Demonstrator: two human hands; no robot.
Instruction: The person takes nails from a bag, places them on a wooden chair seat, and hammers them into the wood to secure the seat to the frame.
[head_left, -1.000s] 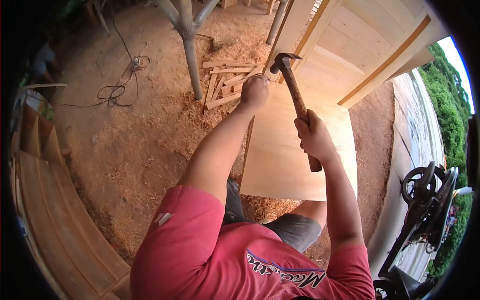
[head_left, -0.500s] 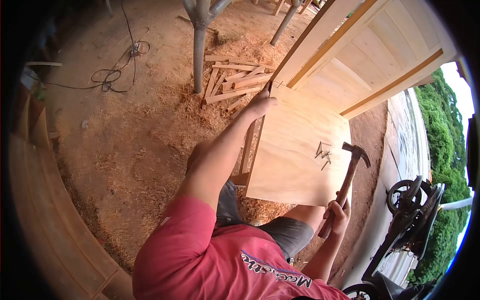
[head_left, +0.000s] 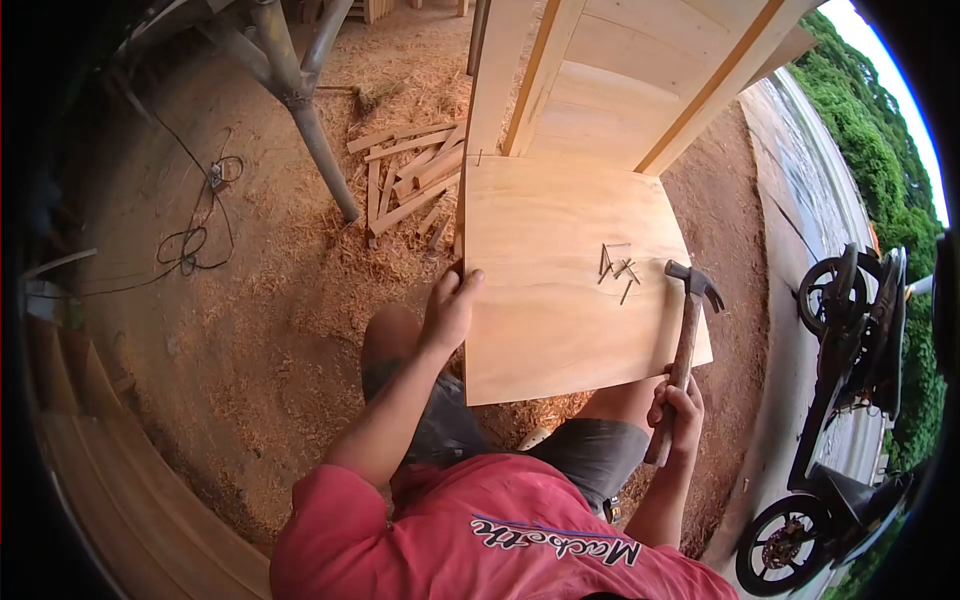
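My right hand [head_left: 680,405] is wrapped round the wooden handle of a claw hammer [head_left: 688,330], its metal head up over the right part of a pale plywood board [head_left: 560,330]. A small pile of nails [head_left: 617,268] lies on the board, left of the hammer head. My left hand [head_left: 450,305] grips the board's left edge, thumb on top and the other fingers partly hidden below. Near the board's far left corner a nail [head_left: 479,158] stands up. The far edge of the board meets a pale wooden panelled frame [head_left: 545,75].
Cut wood strips [head_left: 410,180] lie among shavings at the back left, near a metal post [head_left: 325,160]. A cable [head_left: 190,245] coils on the ground farther left. Long boards [head_left: 120,480] rest at lower left. A motorcycle [head_left: 840,380] stands at right.
My left hand has slid along the board's left edge from the far corner towards me. The view has turned, and my right hand still holds the hammer.
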